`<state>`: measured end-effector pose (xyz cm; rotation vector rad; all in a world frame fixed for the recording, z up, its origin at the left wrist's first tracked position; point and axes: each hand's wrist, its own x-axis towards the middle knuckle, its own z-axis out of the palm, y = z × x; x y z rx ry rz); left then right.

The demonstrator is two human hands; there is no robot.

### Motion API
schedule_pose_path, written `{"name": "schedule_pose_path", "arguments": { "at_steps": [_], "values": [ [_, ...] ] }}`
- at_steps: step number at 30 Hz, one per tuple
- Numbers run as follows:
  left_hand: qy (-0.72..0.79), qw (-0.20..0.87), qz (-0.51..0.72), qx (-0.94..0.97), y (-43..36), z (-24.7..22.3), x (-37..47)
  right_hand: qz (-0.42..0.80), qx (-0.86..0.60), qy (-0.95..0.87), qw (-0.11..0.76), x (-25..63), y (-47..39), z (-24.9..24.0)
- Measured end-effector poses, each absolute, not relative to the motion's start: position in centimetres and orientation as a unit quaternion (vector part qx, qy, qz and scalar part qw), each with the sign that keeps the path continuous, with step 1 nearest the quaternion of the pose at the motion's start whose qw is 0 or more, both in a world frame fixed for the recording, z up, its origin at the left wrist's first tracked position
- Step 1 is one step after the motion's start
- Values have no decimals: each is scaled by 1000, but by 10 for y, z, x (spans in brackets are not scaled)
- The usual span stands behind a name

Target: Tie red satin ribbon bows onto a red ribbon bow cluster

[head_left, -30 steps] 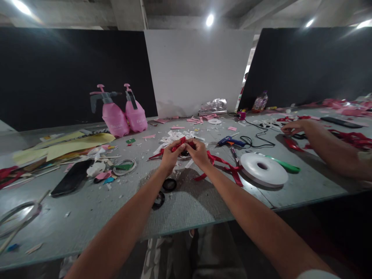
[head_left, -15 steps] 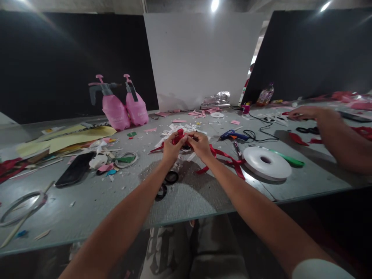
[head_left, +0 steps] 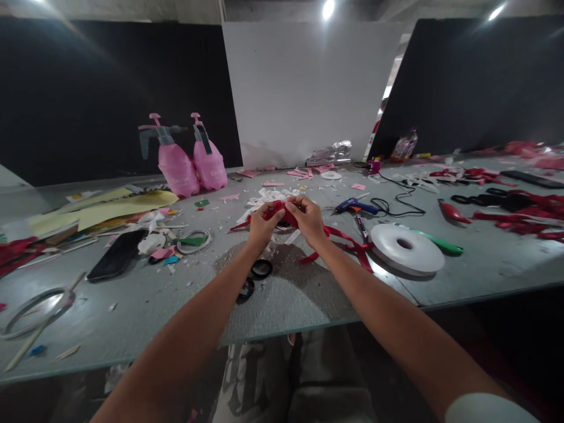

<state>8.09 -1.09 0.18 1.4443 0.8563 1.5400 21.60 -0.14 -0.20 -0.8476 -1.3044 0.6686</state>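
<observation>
Between my two hands, above the middle of the table, is a red ribbon (head_left: 278, 205). My left hand (head_left: 263, 227) pinches its left part between thumb and fingers. On its right part my right hand (head_left: 307, 220) is closed, the fingertips near those of the left. More red ribbon (head_left: 352, 239) lies on the table to the right of my right hand. White scraps (head_left: 268, 195) are scattered just behind the hands. Black scissor handles (head_left: 261, 269) show below my left wrist; the blades are hidden.
A white ribbon roll (head_left: 408, 249), a blue glue gun (head_left: 356, 205) with its cord and a green tool (head_left: 440, 242) lie to the right. Leftward are a black phone (head_left: 117, 256), a wire ring (head_left: 194, 241) and pink spray bottles (head_left: 178, 169).
The red ribbon between my hands is spread wider, and my right hand has shifted slightly right. Another person's arm at the right has left the view, uncovering red ribbons and black scissors.
</observation>
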Motion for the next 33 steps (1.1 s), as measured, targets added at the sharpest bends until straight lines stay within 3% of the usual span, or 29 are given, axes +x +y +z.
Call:
{"name": "schedule_pose_path", "arguments": {
  "at_steps": [15,33],
  "values": [
    [372,431,575,587,-4,-3,81,400,-309,-589,630,218,-9,8],
    [351,480,595,541,-5,0,82,338,-326,-627,622,219,-6,5]
  ]
}}
